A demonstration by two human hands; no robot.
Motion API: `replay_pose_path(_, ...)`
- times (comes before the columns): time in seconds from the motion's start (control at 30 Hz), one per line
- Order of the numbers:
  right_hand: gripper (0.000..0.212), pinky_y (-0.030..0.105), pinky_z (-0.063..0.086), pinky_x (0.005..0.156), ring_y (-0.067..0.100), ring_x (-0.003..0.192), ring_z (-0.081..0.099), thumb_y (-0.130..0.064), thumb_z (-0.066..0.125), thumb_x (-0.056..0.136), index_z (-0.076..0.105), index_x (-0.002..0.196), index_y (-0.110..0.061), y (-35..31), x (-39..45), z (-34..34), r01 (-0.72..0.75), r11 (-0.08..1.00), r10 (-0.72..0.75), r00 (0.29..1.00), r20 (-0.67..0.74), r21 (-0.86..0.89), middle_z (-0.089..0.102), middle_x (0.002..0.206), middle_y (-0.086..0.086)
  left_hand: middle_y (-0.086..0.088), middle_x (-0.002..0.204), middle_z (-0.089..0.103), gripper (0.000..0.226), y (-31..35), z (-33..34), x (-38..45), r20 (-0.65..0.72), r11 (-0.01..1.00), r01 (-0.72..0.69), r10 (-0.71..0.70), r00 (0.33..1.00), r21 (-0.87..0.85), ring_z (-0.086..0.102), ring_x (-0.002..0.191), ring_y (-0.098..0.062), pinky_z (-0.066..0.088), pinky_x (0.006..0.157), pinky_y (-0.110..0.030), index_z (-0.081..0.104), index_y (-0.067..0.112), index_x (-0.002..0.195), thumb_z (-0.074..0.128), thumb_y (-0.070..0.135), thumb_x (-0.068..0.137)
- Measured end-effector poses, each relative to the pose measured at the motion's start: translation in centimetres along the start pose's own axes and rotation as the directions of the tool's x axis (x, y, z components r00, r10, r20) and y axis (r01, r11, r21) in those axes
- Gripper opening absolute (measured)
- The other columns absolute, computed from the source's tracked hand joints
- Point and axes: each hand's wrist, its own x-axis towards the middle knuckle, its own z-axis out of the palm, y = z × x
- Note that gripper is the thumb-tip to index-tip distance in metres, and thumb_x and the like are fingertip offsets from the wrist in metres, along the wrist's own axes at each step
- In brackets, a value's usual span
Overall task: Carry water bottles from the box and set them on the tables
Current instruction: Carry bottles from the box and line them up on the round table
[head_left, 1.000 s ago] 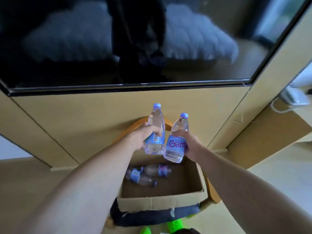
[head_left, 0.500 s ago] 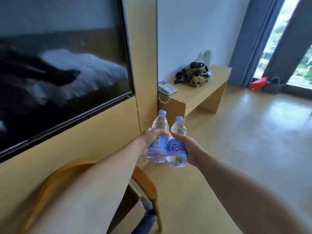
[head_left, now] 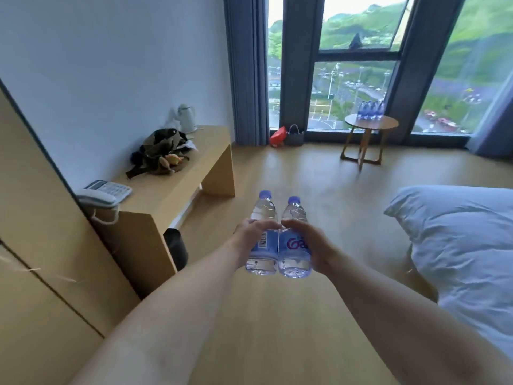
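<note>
We stand in a bedroom: the bed [head_left: 458, 245] is on our right, a long wooden desk [head_left: 177, 190] runs along the left wall, and a small round table [head_left: 370, 124] stands by the window [head_left: 355, 65], well apart from us across open floor [head_left: 291, 173]. A cluster of bottles [head_left: 370, 110] already sits on the round table. The box is not in view.

The desk carries a telephone [head_left: 107, 191], a dark heap of bag or cloth [head_left: 159, 154] and a kettle [head_left: 186, 118]; bare wood shows between the phone and the heap.

Step in hand, as we judge it: the carry. The left hand [head_left: 251, 234] is wrapped around the left bottle [head_left: 262, 240] at its label; the right hand [head_left: 308, 243] is wrapped around the right bottle [head_left: 294, 243] likewise. Both bottles are upright, caps [head_left: 265, 193] on, side by side and touching or nearly so, held out in front over the floor.

To do this well:
- Keep both bottles upright, with a firm mid-body grip.
- Choose the destination early. The round table is already partly filled; the desk is nearer.
- Walk the clear floor lane between desk and bed, minding the bed corner.
- Set each base flat on bare wood, away from the edge and from standing bottles, before loosening the fingers.
</note>
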Motion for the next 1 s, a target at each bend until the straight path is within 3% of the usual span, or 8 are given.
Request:
replay_pose_path(0.2,0.034,0.052,0.051,0.087,0.041,0.092,0.062,-0.022,0.077,0.083,0.068,0.112,-0.007,-4.5,5.3,-8.5,0.097,0.995,-0.090,0.965,-0.245,0.015,0.066,0.103,0.028,-0.031,0.113,0.071,0.051,2.7,7.7,10.8,0.115,0.999,0.026,-0.031,0.993,0.043,0.071,0.100,-0.050,0.056,0.092,-0.063,0.070,-0.001,0.119,0.083,0.021,0.076)
replay_pose_path(0.43,0.035,0.043,0.055,0.073,0.037,0.078,0.064,-0.023,0.078,0.082,0.068,0.111,-0.005,-10.6,15.7,-17.5,0.137,0.990,-0.132,0.917,-0.376,-0.013,0.066,0.096,0.026,-0.019,0.086,0.069,0.032,6.0,14.3,26.9,0.306,0.997,0.001,-0.023,0.952,0.071,0.068,0.069,-0.033,0.057,0.066,-0.038,0.067,0.004,0.106,0.079,0.017,0.080)
replay_pose_path(0.73,0.036,0.046,0.050,0.079,0.037,0.079,0.062,-0.026,0.075,0.085,0.064,0.114,-0.006,-22.4,29.2,-25.7,0.151,0.988,-0.125,0.850,-0.511,0.010,0.064,0.100,0.026,-0.018,0.084,0.068,0.042,15.2,20.9,46.9,0.412,0.991,0.015,-0.070,0.909,0.136,0.065,0.067,-0.032,0.055,0.070,-0.039,0.063,0.005,0.114,0.079,0.022,0.079)
replay_pose_path(0.9,0.059,0.049,0.054,0.081,0.040,0.088,0.064,-0.027,0.080,0.077,0.063,0.126,0.000,-26.2,36.1,-30.7,0.138,0.990,-0.106,0.818,-0.566,0.015,0.068,0.101,0.026,-0.019,0.091,0.069,0.057,17.7,24.7,56.1,0.426,0.984,0.040,-0.113,0.897,0.175,0.067,0.075,-0.036,0.056,0.073,-0.043,0.061,0.005,0.125,0.081,0.026,0.077)
replay_pose_path(1.0,0.056,0.054,0.057,0.084,0.040,0.087,0.065,-0.027,0.081,0.078,0.065,0.125,-0.001,-28.6,40.8,-34.4,0.141,0.990,-0.114,0.806,-0.580,0.002,0.069,0.099,0.025,-0.020,0.093,0.068,0.056,18.5,27.6,62.0,0.430,0.983,0.038,-0.114,0.896,0.182,0.066,0.079,-0.037,0.056,0.076,-0.045,0.061,0.004,0.125,0.082,0.025,0.077)
